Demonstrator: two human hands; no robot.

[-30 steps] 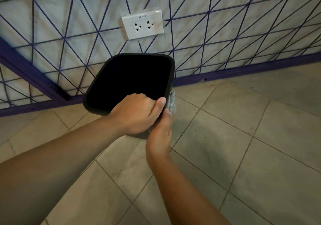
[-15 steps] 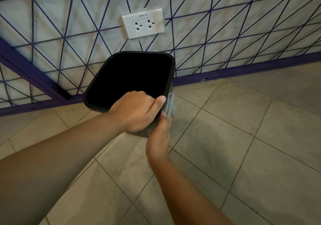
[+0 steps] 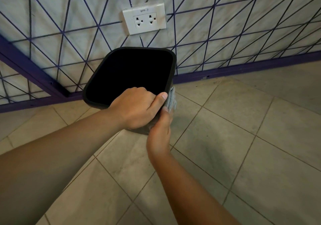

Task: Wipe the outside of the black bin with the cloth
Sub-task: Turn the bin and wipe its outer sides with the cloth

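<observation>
The black bin (image 3: 97, 78) is a square tub with rounded corners, held off the tiled floor with its open mouth tilted toward me. My left hand (image 3: 137, 110) grips its near rim, fingers curled inside and thumb along the edge. My right hand (image 3: 160, 131) presses a folded grey cloth (image 3: 171, 99) against the bin's right outer wall, just below the rim. Most of the cloth is hidden behind the bin and my hands.
A pale wall (image 3: 52, 16) with a purple metal lattice rises close behind the bin, carrying a white double socket (image 3: 144, 18). A purple baseboard (image 3: 243, 68) runs along the beige tiled floor (image 3: 243, 146).
The cloth and my right hand have slid upward along the bin's right side toward the rim. My left hand keeps its grip, and the bin has barely shifted.
</observation>
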